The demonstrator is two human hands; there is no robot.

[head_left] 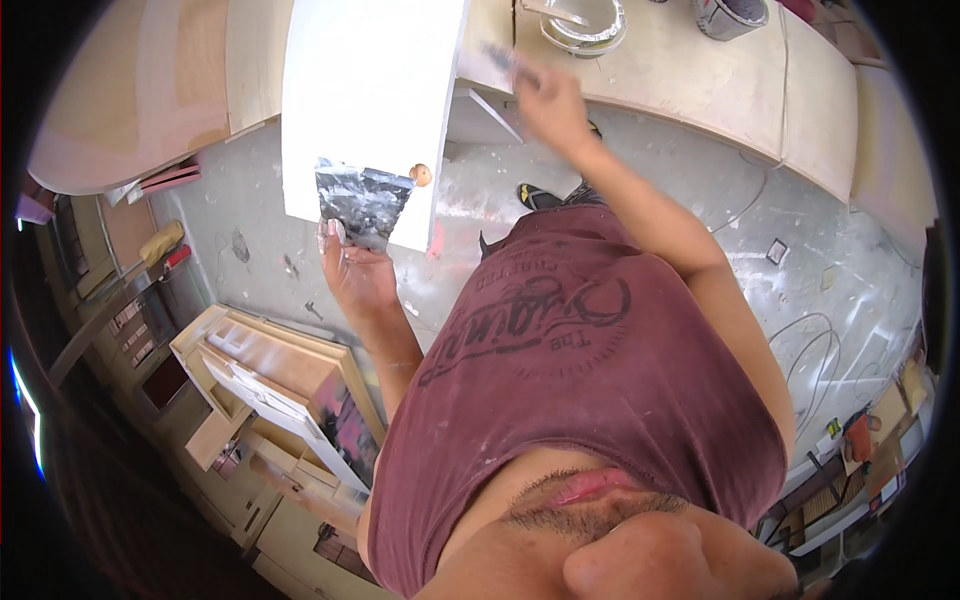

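- Nearest the camera is the maroon shirt [590,370], soft cotton with a cracked dark print and pale dust specks.
- The left hand [352,270] is raised in front of the chest, its fingers curled tight around the bottom of a wide scraper [362,200]; the thumb side faces the camera.
- The scraper is a flat, fan-shaped metal blade, smeared grey and white with dried filler, and it lies flat against the lower edge of the white board [370,100].
- The white board is a smooth, matt, rectangular panel that stands upright; a small round wooden knob [421,174] sits at its lower right corner, just beside the blade.
- Below it the concrete floor [640,200] is grey and rough, spattered with white patches.
- To the lower left, a stack of pale wooden frames [275,385] lies on the floor, flat boards with raised rims.
- The right hand [548,100] reaches up to the edge of the desk [700,80], pinched shut on a narrow putty knife [500,57] whose blade is blurred.
- The desk is bare light plywood with a curved front edge.
- On it, just past the right hand, sits a round white tub [585,25] with a smeared rim, and well to its right a grey metal can [730,15].
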